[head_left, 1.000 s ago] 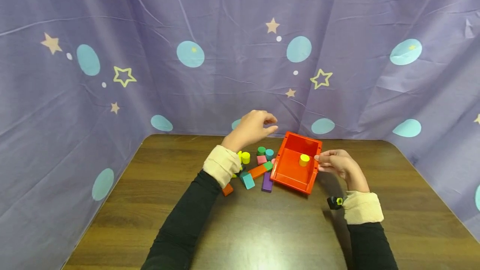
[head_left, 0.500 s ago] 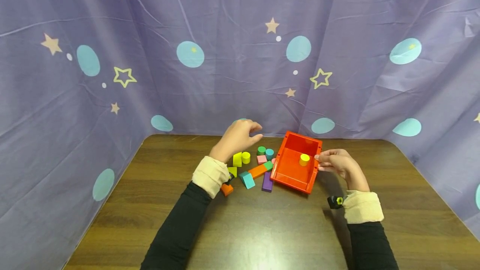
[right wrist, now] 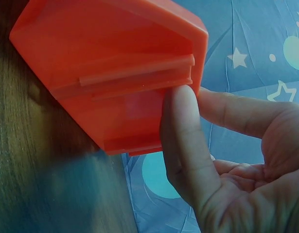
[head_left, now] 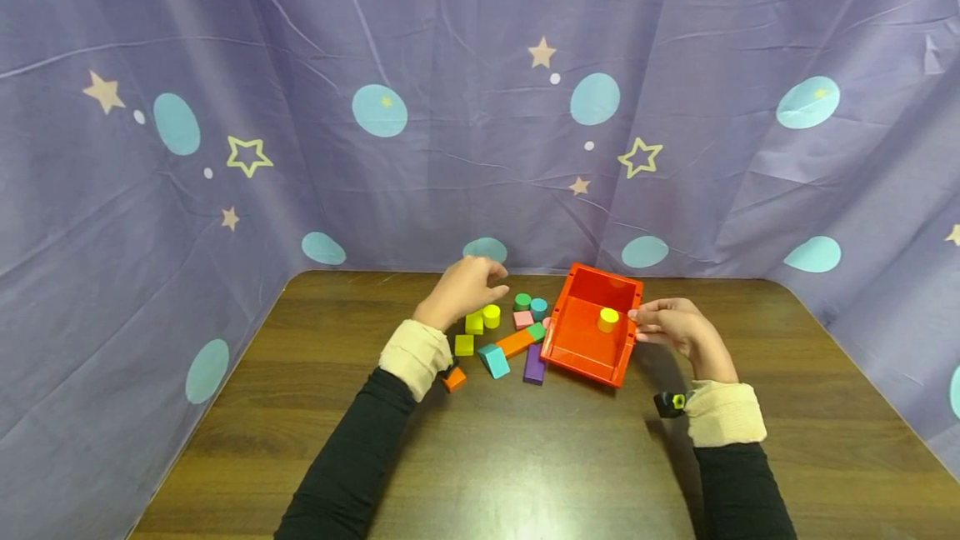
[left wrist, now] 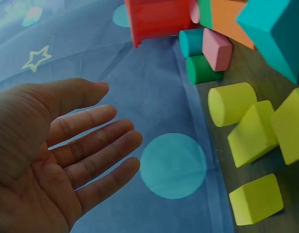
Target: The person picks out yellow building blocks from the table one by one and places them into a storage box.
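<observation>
My left hand (head_left: 459,293) hovers with nothing in it, behind a yellow cylinder (head_left: 491,317) and yellow blocks (head_left: 464,345). In the left wrist view its fingers (left wrist: 103,160) are loosely extended, thumb apart from them, with the yellow pieces off to the right. My right hand (head_left: 682,332) pinches the right side wall of a red plastic bin (head_left: 582,361) between thumb and fingers. The right wrist view shows a fingertip pressed on the bin's outer wall (right wrist: 134,116) below a moulded rail. One yellow cylinder (head_left: 608,320) stands inside the bin.
Left of the bin lie a green cylinder (head_left: 522,302), a blue cylinder (head_left: 538,308), a pink block (head_left: 523,320), an orange block (head_left: 514,343), a teal wedge (head_left: 495,360) and a purple block (head_left: 534,365). Another orange block (head_left: 454,380) sits near the left wrist. A purple curtain (head_left: 450,107) hangs behind the table.
My left hand has moved left and lower, away from the bin, uncovering yellow blocks near its wrist. The right hand and the bin have stayed in place.
</observation>
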Demonstrator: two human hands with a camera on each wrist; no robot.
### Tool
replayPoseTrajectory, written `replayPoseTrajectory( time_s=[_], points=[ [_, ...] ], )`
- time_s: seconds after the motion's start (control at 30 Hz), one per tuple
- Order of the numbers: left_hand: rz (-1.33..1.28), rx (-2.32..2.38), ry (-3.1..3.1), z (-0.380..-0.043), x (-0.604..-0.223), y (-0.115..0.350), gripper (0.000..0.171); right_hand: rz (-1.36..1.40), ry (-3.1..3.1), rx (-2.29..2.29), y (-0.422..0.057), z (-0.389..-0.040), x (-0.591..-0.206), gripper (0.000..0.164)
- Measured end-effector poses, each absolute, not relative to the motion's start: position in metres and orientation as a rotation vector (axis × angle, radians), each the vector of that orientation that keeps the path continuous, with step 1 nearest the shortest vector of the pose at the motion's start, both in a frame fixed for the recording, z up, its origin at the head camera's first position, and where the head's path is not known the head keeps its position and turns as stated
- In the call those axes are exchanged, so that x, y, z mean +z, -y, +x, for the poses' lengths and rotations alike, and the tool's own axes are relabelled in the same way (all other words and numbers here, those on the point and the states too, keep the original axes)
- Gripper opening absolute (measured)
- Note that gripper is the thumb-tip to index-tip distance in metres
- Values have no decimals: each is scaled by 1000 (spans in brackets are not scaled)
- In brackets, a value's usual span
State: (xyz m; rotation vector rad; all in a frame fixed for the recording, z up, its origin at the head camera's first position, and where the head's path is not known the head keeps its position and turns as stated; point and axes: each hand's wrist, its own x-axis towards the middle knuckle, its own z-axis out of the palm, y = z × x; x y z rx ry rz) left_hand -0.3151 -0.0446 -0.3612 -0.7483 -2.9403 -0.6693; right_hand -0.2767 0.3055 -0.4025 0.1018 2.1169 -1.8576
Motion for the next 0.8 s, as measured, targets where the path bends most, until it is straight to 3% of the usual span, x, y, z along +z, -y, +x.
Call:
replayPoseTrajectory(
  time_s=[0.37,0.8],
  points=[
    [-725,-609,3024,-324,-375,42,32,91,-2114,-1855,-306,-275,-401,35],
    [-761,-621,3051,-330,-384,41,33,109,-2138,-1818,-308,-273,-399,31]
  ],
)
